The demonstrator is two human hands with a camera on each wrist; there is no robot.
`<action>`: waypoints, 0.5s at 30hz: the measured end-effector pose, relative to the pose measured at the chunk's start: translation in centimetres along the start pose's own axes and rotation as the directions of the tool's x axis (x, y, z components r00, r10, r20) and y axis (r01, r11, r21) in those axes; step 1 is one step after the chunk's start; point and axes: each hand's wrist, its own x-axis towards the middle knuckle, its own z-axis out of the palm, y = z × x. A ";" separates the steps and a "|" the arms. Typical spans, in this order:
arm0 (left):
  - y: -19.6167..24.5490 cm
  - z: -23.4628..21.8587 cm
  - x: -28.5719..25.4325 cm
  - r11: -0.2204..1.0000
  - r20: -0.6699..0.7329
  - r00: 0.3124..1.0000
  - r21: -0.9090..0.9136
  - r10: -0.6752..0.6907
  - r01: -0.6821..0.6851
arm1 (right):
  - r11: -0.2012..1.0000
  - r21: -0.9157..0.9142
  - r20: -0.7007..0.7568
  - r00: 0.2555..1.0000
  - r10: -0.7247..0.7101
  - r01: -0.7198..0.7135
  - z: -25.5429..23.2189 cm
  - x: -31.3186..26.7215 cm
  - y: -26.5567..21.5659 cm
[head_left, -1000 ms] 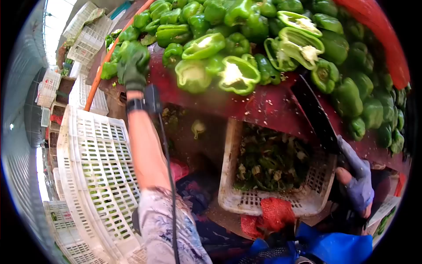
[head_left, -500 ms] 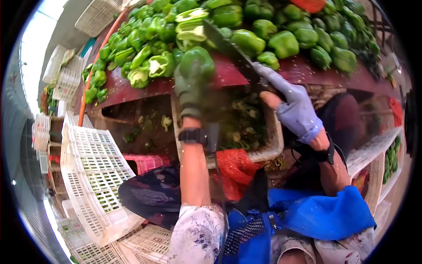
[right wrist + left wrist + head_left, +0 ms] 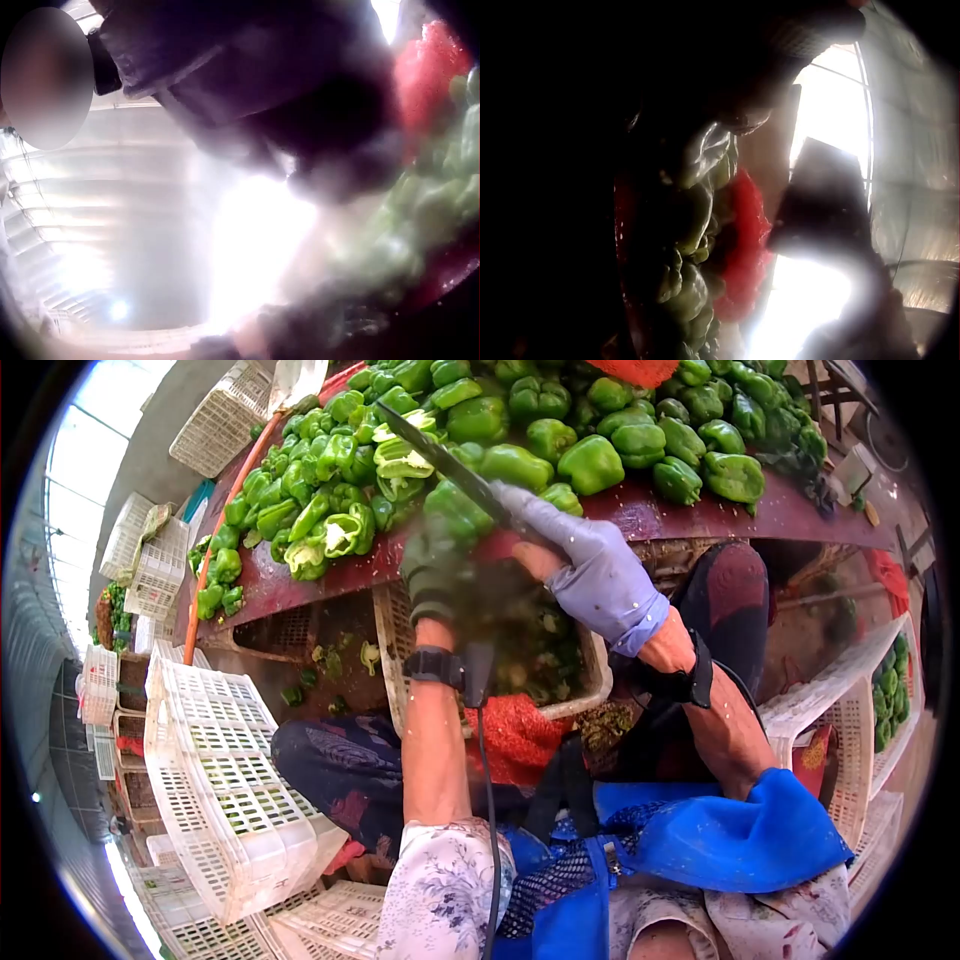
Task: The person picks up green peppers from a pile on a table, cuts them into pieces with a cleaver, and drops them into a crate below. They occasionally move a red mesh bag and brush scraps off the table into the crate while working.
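Note:
My left hand [image 3: 430,575], in a dark green glove, grips a whole green bell pepper [image 3: 457,510] above the table's front edge. In the lavender-gloved right hand [image 3: 600,565] is a knife with a broad dark blade [image 3: 432,452], pointing up and left. That blade overlaps the upper side of the held pepper in the head view. The left fingers are partly blurred there. Cut pepper halves [image 3: 345,532] lie on the table left of the hands. The right wrist view shows the gloved right hand [image 3: 247,82] dark and close up.
Whole green peppers [image 3: 590,463] are heaped across the dark red table [image 3: 690,520]. Beneath the hands, a white crate [image 3: 590,680] holds pepper scraps. A tall white slotted crate [image 3: 230,760] stands at left, another crate [image 3: 855,760] at right. Red netting [image 3: 515,735] hangs by the lap.
My left hand came from the pile at left to the middle, gripping a pepper. The right hand rose from the lower right with the knife and moved left, bringing the blade close to that pepper.

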 end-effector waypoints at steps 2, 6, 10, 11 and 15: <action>0.2 -0.1 -0.5 0.994 -0.017 0.999 0.108 0.029 -0.027 | 0.998 -0.041 -0.020 0.998 -0.052 0.052 0.1 0.4 -0.6; -0.4 -1.1 0.2 0.776 0.083 0.948 0.554 0.308 -0.301 | 0.879 -0.354 0.368 0.816 0.446 -0.320 1.7 0.9 1.0; -1.0 -1.6 1.5 0.917 -0.018 0.994 0.389 0.106 -0.090 | 0.869 -0.399 0.421 0.784 0.456 -0.292 2.0 2.2 2.2; -3.2 -2.2 3.3 0.958 -0.012 1.000 0.286 0.014 -0.010 | 0.905 -0.366 0.426 0.825 0.371 -0.218 1.7 2.3 3.0; -8.9 -4.8 5.9 0.827 -0.186 0.917 0.521 0.352 -0.212 | 0.730 -0.218 0.480 0.580 0.658 -0.648 -0.4 3.2 1.2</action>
